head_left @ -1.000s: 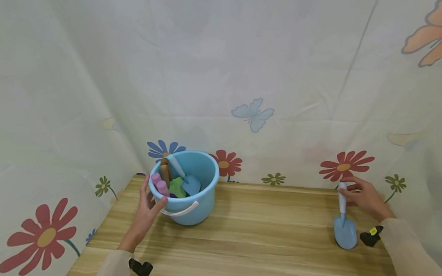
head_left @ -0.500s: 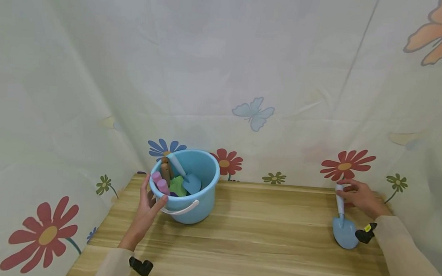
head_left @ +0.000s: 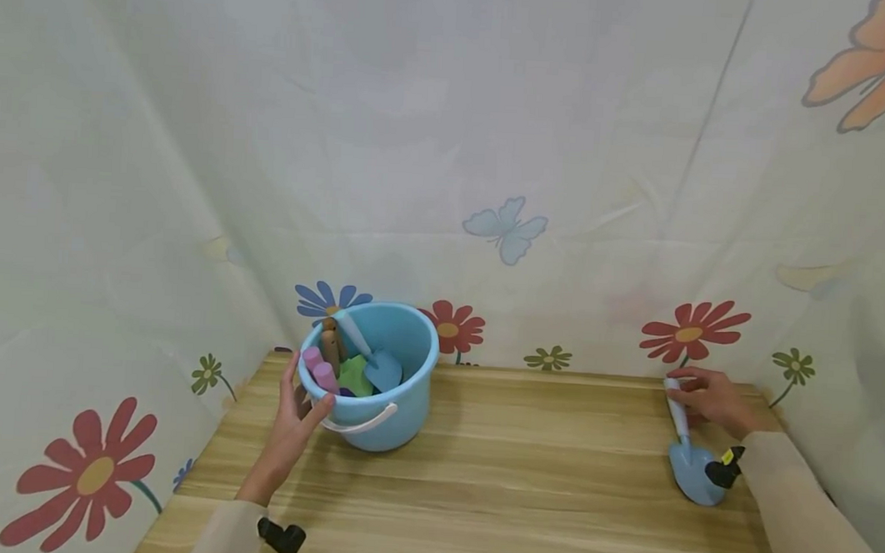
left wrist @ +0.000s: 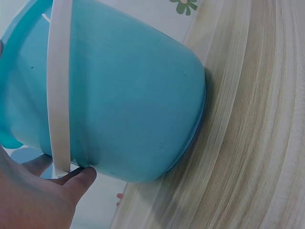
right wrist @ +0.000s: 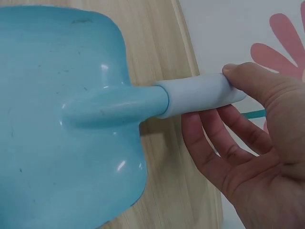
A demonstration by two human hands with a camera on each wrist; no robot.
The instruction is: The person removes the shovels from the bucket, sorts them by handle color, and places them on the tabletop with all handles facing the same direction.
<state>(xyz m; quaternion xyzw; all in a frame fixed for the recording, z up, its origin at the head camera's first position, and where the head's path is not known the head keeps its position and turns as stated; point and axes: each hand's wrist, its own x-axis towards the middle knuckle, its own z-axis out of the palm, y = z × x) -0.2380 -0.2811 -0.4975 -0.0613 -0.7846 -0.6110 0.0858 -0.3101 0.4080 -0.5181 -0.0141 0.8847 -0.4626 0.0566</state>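
A light blue bucket with a white handle stands upright at the table's left back. My left hand holds its left side near the rim, thumb in front; some fingers are hidden. Inside lie a blue toy shovel, a green piece, pink pieces and brown pieces. Far to the right, my right hand pinches the white handle end of a second toy shovel between thumb and fingers. Its broad blue scoop points toward the table's front. Whether it touches the wood cannot be told.
The wooden table reaches back to a pale cloth printed with flowers and butterflies. The same cloth hangs at both sides. Black wrist cameras sit at both sleeves.
My right hand has moved a little left and lower in view with the shovel. The shovel has tilted, its scoop turning rightward under the wrist. The left hand and bucket stay in place.
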